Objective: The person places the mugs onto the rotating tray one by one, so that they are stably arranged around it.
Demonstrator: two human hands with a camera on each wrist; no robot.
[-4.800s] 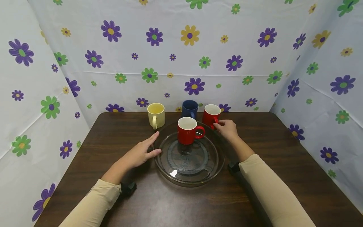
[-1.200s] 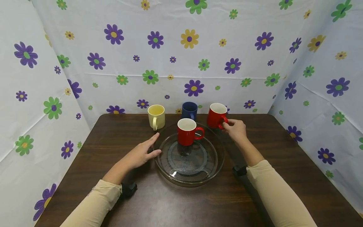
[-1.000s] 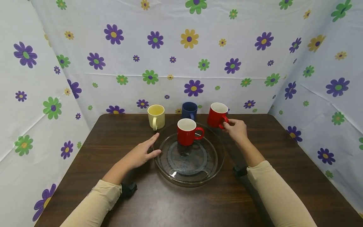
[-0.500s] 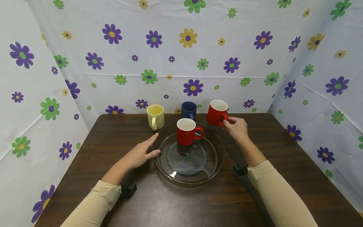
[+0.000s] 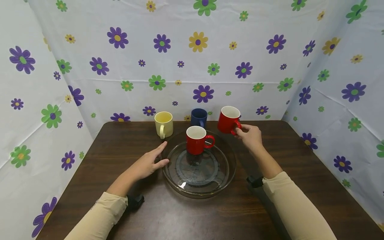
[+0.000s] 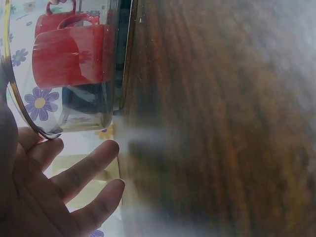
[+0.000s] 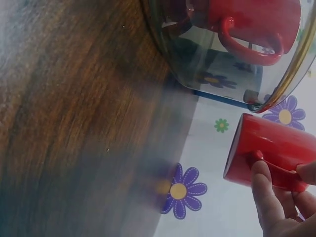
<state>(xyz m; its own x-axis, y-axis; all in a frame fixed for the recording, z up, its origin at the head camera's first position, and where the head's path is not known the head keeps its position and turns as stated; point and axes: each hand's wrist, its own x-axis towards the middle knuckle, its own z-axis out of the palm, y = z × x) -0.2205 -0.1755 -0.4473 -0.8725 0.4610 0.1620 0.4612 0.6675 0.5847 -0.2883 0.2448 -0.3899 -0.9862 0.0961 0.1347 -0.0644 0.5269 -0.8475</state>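
By its handle, my right hand [image 5: 250,136] grips a red mug [image 5: 228,120] with a white inside, held slightly tilted. The right wrist view shows that mug [image 7: 269,150] raised off the table, with fingers [image 7: 266,192] at its handle. A second red mug [image 5: 195,142] stands inside a round smoky glass dish [image 5: 198,193], toward its back. My left hand [image 5: 147,164] lies at the dish's left side with fingers spread. In the left wrist view, fingertips [image 6: 48,148] touch the dish's rim and others extend free of it.
Behind the dish stand a yellow mug [image 5: 164,125] at left and a blue mug [image 5: 199,117] in the middle, partly hidden by the red one. The dark wooden table [image 5: 192,220] ends at a flowered cloth [image 5: 204,66] behind and on both sides.
My right hand has taken the red mug by its handle from behind the dish, shifted it right and lifted it. My left hand has stayed at the dish's side.
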